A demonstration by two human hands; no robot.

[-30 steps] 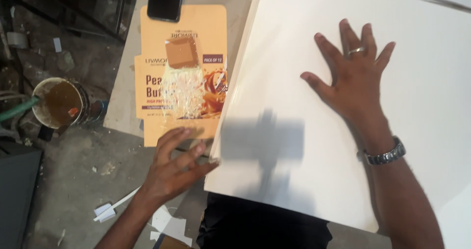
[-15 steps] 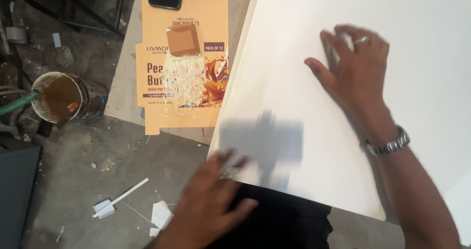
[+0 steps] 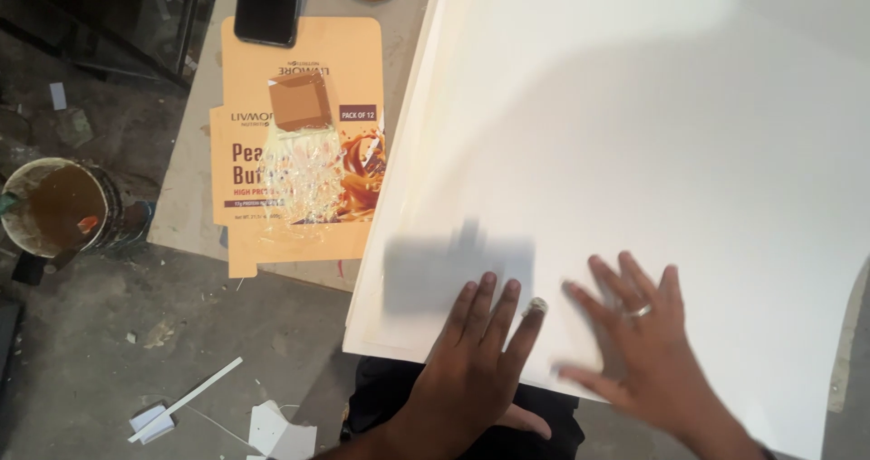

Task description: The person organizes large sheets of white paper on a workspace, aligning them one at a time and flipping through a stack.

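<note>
both hands are lying flat and open, left hand [image 3: 471, 351] and right hand [image 3: 639, 333] pressing the white sheet [image 3: 652, 152] near its front edge; loose stack underneath, so it's risking sliding off the table [image 3: 195, 188].

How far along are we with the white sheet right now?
Done: the big white sheet lies flat on the stack. In hand: left hand and right hand press its near edge, fingers spread. Left: the flattened orange carton with a clear wrapper lies untouched beside it.

Bright light, perhaps from above, washes out the white sheet [image 3: 652, 152]. A boxy grey shadow [image 3: 453, 270] falls near its lower edge. The right hand [image 3: 643, 342] smears with motion blur; the floor [image 3: 82, 369] stays dim.
</note>
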